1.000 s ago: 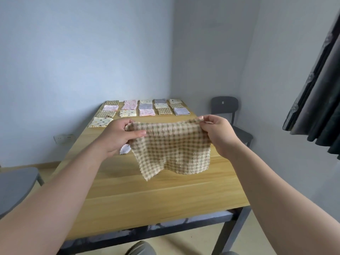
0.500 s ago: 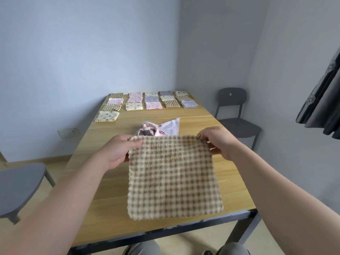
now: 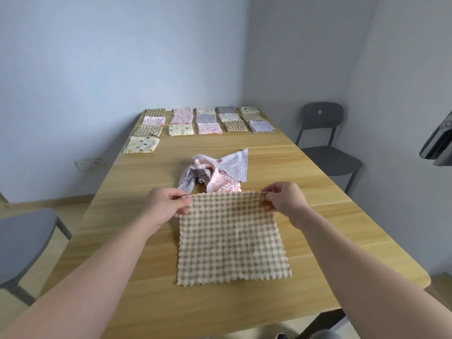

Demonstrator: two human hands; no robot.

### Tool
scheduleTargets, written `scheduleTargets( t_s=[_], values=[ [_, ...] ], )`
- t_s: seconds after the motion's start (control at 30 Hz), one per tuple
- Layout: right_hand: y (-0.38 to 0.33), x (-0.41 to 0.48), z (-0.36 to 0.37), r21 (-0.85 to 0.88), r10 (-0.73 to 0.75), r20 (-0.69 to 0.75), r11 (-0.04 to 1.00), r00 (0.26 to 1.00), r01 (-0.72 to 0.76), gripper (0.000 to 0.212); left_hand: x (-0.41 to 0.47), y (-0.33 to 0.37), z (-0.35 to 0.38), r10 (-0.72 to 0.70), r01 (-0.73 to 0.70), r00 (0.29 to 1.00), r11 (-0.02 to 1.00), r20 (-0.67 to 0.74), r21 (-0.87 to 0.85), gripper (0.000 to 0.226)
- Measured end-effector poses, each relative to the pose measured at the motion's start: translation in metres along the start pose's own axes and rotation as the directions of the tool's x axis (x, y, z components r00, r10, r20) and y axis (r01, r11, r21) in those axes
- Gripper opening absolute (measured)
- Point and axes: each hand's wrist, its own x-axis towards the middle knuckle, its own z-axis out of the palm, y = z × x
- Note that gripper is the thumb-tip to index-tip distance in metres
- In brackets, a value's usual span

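We pinch the far corners of the checked cloth [image 3: 232, 238], left hand [image 3: 164, 208] and right hand [image 3: 283, 199] apart, with the cloth spread flat on the table [image 3: 318, 192]. If we fold unevenly the edges likely won't meet, and dragging it forward may snag the heap [image 3: 215, 172].

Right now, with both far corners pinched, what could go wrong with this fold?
The left hand and right hand hold only the far corners of the checked cloth, so its loose near edge may slide and the fold come out skewed. The crumpled cloths behind could get caught or dragged.
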Motion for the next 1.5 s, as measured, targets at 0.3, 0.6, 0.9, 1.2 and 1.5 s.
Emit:
scheduleTargets(
  t_s=[0.3,0.6,0.9,1.2,1.5],
  values=[
    [0.046,-0.027,0.003,0.029,-0.137,-0.030,0.990,0.990,0.138,0.018,-0.044,-0.029,0.010,0.191,-0.192,0.981,0.980,0.024,0.045,0.021],
    [0.084,-0.052,0.006,-0.088,-0.271,-0.160,0.962,0.949,0.260,0.030,-0.083,-0.056,0.030,0.428,-0.387,0.900,0.873,-0.085,0.295,0.026],
    [0.102,-0.053,0.009,-0.270,-0.525,-0.209,0.842,0.825,0.467,0.033,-0.082,-0.069,0.036,0.496,-0.460,0.867,0.755,0.052,0.467,0.023],
    [0.105,-0.059,0.014,-0.347,-0.636,-0.154,0.752,0.756,0.561,0.011,-0.082,-0.071,0.038,0.474,-0.438,0.878,0.742,0.065,0.508,0.025],
    [0.107,-0.059,0.015,-0.382,-0.618,-0.180,0.761,0.765,0.524,0.016,-0.085,-0.069,0.039,0.453,-0.421,0.888,0.744,0.071,0.519,0.020]
  ],
)
